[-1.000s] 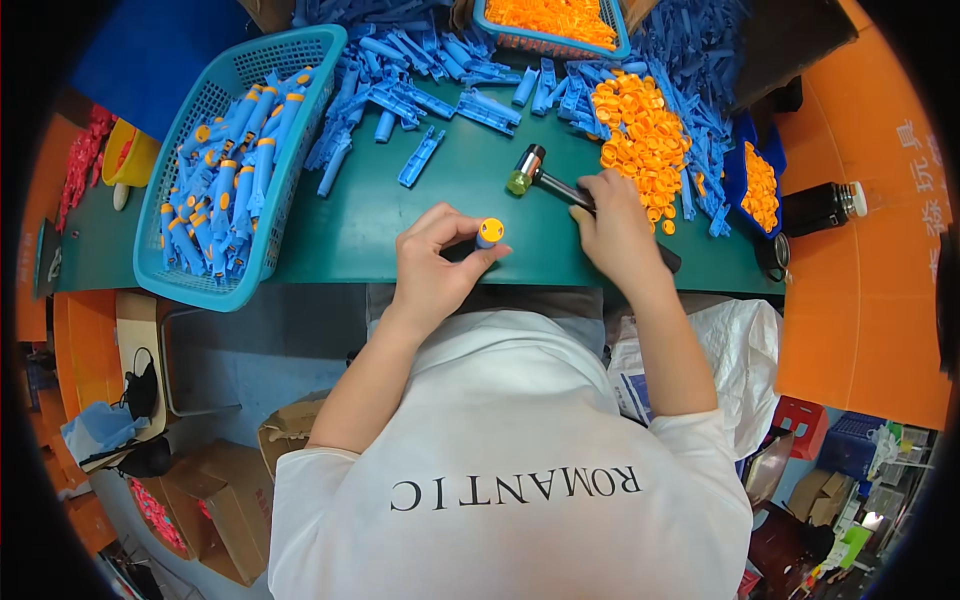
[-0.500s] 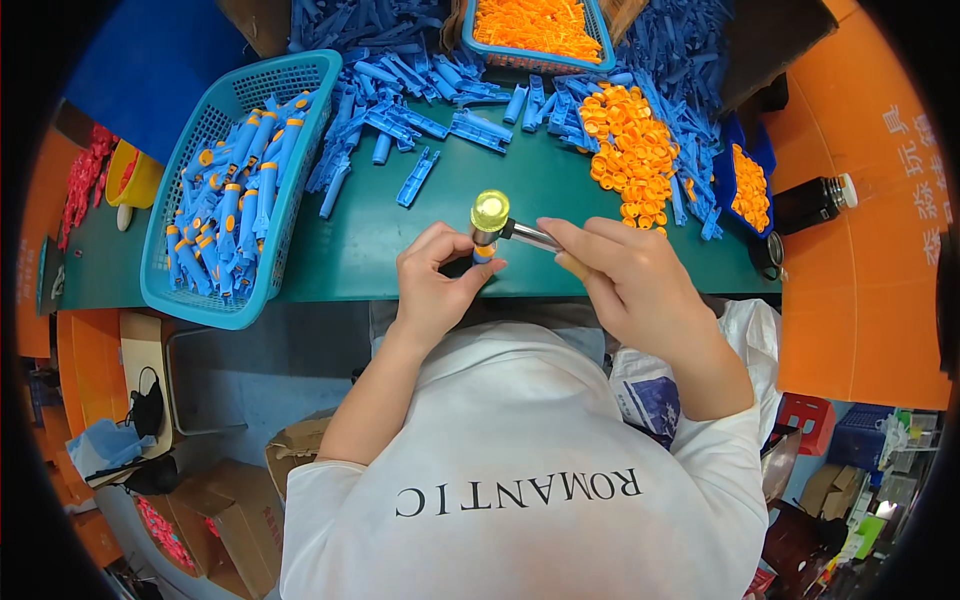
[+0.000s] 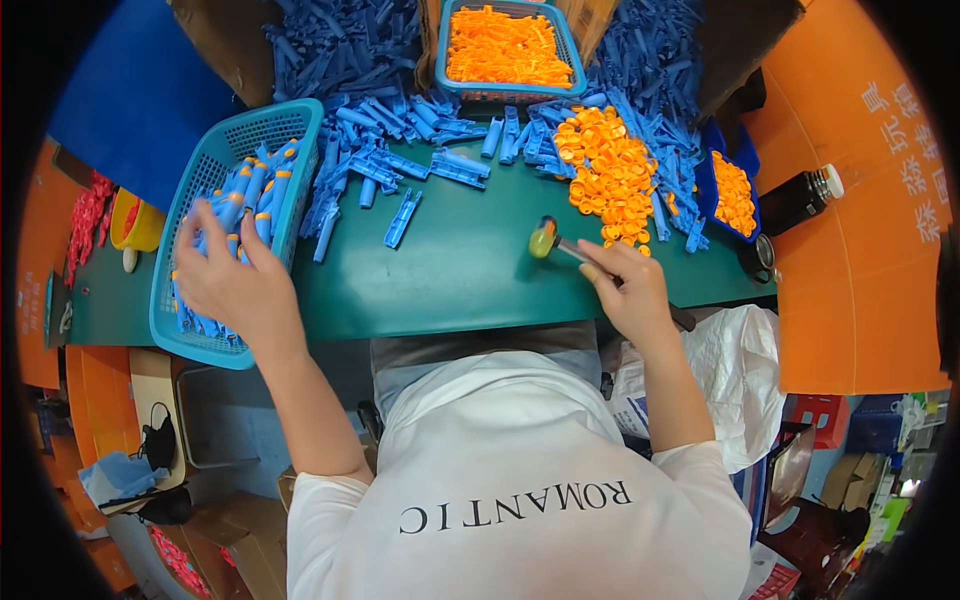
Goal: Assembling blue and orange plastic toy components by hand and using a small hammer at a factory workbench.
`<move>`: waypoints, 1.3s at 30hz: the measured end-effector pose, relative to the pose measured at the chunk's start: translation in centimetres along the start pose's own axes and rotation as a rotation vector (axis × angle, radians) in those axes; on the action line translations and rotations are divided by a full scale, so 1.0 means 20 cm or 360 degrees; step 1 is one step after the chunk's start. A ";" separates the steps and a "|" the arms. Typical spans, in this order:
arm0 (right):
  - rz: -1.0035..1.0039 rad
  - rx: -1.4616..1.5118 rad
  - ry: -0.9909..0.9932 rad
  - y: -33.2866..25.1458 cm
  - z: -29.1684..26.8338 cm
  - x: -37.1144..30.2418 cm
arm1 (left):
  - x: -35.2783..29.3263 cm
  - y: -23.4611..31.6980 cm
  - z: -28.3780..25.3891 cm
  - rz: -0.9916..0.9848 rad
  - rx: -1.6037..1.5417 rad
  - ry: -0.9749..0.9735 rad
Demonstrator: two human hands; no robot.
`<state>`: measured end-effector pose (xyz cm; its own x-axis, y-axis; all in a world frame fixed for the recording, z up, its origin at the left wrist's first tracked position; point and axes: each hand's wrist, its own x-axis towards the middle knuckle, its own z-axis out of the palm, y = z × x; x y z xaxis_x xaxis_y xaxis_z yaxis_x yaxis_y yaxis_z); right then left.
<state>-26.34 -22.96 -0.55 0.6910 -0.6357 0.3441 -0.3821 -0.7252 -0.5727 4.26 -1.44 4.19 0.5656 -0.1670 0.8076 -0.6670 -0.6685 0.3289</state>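
Observation:
My left hand (image 3: 238, 288) hovers over a teal mesh basket (image 3: 308, 175), its fingers spread and nothing visible between them. In the basket lie many blue plastic tubes (image 3: 262, 185) with orange rings on them. On the right, my right hand (image 3: 636, 292) is wrapped round the handle of a small hammer (image 3: 543, 240) with a yellowish head, held near the tabletop. Just beyond that hand spreads a heap of orange caps (image 3: 605, 165). One blue half shell (image 3: 403, 218) lies by itself on the green table (image 3: 430, 275).
Blue plastic pieces (image 3: 350, 150) are heaped along the far side. A teal basket of orange parts (image 3: 578, 75) stands behind them. At the right are a blue bin of orange caps (image 3: 708, 190) and a black bottle (image 3: 790, 212); a yellow tub (image 3: 145, 228) stands at the left.
My left hand has moved from the middle of the table to the left basket, and the blue tube it held is no longer in its fingers. My right hand has moved right with the hammer.

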 end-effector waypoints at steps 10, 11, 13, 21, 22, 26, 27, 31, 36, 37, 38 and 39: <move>-0.0234 -0.0291 0.0358 0.06 0.13 0.03 | -0.18 0.36 0.77 0.1310 -0.0252 -0.1048; -0.0243 -0.0339 0.0351 0.08 0.14 0.04 | -0.20 0.36 0.80 0.1289 -0.0285 -0.1228; -0.0239 -0.0369 0.0349 0.13 0.15 0.04 | -0.19 0.41 0.71 0.1292 -0.0408 -0.1303; -0.0241 0.0177 0.0145 -0.02 0.22 0.18 | -0.46 0.32 0.31 0.1111 -0.0870 -0.1016; -0.0333 0.0046 0.0059 -0.05 0.25 0.20 | -0.46 0.32 0.27 0.1082 -0.0909 -0.0951; -0.0522 -0.0156 -0.0008 -0.12 0.37 0.22 | -0.51 0.26 0.18 0.0892 -0.1009 -0.0983; -0.0595 -0.0238 -0.0018 -0.12 0.39 0.21 | -0.52 0.23 0.17 0.0788 -0.1049 -0.1060; -0.0534 -0.0295 -0.0035 -0.11 0.44 0.19 | -0.52 0.20 0.16 0.0648 -0.1068 -0.1016; -0.0516 -0.0219 0.0116 -0.15 0.45 0.21 | -0.47 0.20 0.24 0.0574 -0.1083 -0.1188; -0.0519 -0.0225 0.0116 -0.14 0.44 0.21 | -0.46 0.20 0.26 0.0498 -0.1131 -0.1366; -0.0491 -0.0184 0.0146 -0.14 0.42 0.21 | -0.44 0.20 0.27 0.0496 -0.1135 -0.1362; -0.0458 -0.0143 0.0173 -0.12 0.40 0.20 | -0.43 0.20 0.26 0.0507 -0.1107 -0.1280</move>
<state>-17.68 -21.57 -3.78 0.7107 -0.4220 0.5628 -0.2365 -0.8968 -0.3738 -0.65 -6.47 -3.97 0.3016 -0.8491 0.4337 -0.8219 -0.0009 0.5697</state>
